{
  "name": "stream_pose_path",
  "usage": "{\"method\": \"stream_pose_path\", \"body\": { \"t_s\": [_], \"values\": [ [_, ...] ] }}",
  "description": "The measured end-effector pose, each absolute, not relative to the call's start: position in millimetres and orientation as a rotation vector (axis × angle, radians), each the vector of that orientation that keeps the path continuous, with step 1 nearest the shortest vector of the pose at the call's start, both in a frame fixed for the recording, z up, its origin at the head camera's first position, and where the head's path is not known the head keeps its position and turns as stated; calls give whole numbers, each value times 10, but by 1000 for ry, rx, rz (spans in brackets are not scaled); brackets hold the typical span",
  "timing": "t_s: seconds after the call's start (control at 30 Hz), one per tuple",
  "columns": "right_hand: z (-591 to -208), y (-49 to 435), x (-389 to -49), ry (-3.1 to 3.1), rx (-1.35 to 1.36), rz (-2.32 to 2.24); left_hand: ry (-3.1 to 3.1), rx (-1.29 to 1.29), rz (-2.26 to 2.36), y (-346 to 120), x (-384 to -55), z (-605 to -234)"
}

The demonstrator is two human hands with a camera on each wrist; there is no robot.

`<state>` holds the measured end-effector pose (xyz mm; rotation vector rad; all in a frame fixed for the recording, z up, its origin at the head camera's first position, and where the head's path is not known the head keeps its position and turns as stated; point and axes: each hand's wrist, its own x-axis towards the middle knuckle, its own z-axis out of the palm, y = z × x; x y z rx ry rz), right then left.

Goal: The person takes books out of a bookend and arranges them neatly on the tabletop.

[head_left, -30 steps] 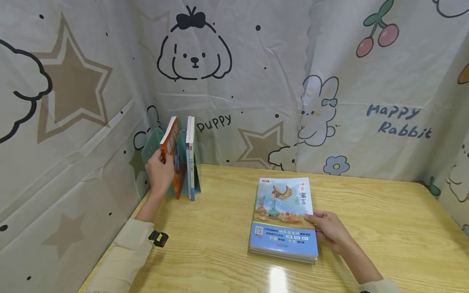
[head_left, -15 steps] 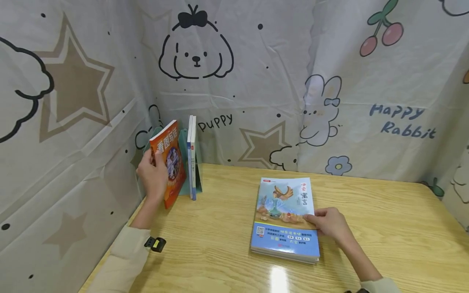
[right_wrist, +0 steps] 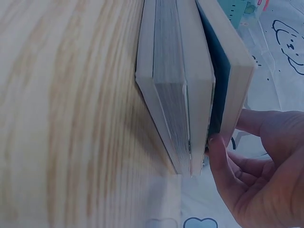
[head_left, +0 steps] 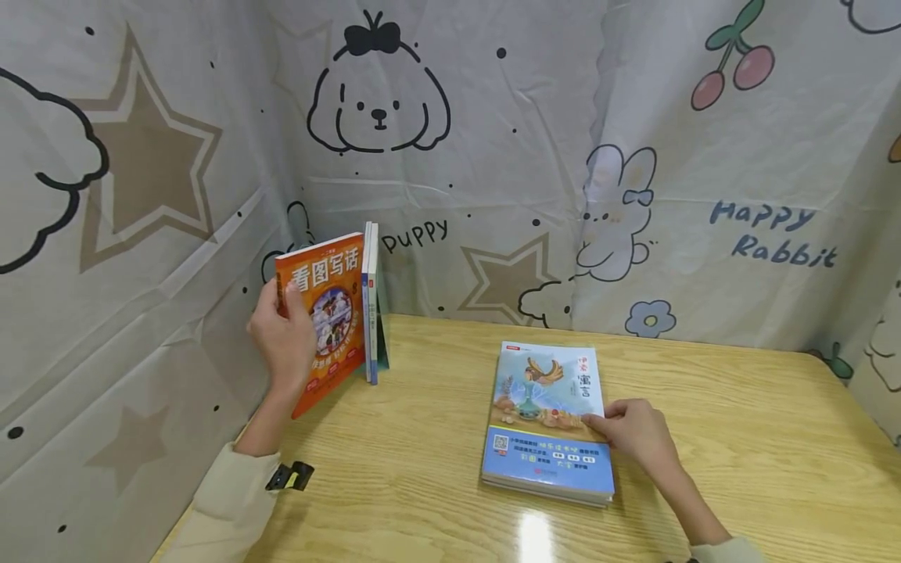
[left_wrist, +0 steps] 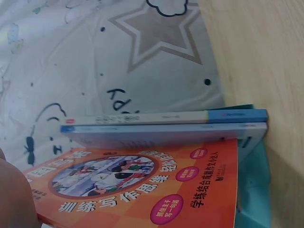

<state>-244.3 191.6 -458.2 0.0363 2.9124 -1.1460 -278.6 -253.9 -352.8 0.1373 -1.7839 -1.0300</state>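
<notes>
My left hand (head_left: 285,332) grips an orange book (head_left: 334,344) by its spine side, thumb on the front cover. The book stands upright, its cover turned toward the head camera. Right beside it, two thin books (head_left: 369,313) stand in a green bookend (left_wrist: 254,190). On the table, a blue book with a bird on its cover (head_left: 545,453) tops a stack of books (right_wrist: 175,104). My right hand (head_left: 637,434) pinches this top book at its right edge, thumb on the cover. In the right wrist view a fingertip sits in the gap under it.
The wooden table (head_left: 436,438) meets a printed cloth (head_left: 450,180) hanging along the back. Another stretch of the cloth runs close along the left side, near my left arm. The bookend and standing books are at the table's back left corner.
My left hand has drawn the orange book out of the bookend, toward me and left, turning its cover into view. My right hand stays at the top book's edge.
</notes>
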Motion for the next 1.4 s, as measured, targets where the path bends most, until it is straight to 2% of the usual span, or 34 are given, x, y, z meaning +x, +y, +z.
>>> {"method": "stream_pose_path", "body": {
  "t_s": [0.47, 0.93, 1.1, 1.4],
  "values": [
    [-4563, 1968, -2421, 2901, 6, -1145, -1704, 65, -1148, -2451, -2444, -3232],
    [-4479, 1927, -2378, 2969, -20, -1202, -1758, -32, -1054, -2272, -2230, -3167],
    [-4395, 1849, -2384, 2909, -161, -1356, -1811, -88, -1161, -2145, -2189, -3158],
    [-4323, 1607, -2334, 2291, -527, -1737, -1815, -190, -1518, -1911, -2127, -3186]
  ]
}}
